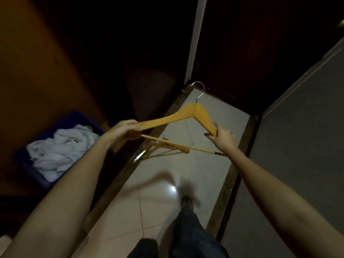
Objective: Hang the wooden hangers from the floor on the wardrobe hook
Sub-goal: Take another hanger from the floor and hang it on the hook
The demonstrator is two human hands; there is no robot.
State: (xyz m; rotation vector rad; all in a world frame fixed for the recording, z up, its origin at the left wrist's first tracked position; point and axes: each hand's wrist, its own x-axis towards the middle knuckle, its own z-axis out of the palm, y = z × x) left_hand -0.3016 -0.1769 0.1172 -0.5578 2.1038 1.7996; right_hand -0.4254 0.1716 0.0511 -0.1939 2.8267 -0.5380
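I hold one wooden hanger (188,114) in the air above the tiled floor, its metal hook (200,90) pointing away from me. My left hand (122,131) grips the left end of the hanger. My right hand (222,136) grips the right end. Below the held hanger, several more wooden hangers (163,147) lie in a pile on the floor beside the dark threshold. No wardrobe hook is visible; the space above is dark.
A blue basket (61,127) holding white cloth (61,148) sits inside the open wardrobe at the left. A dark door (251,53) and white frame (195,40) stand ahead. A grey wall (297,146) runs on the right. My foot (187,202) stands on the glossy tiles (149,211).
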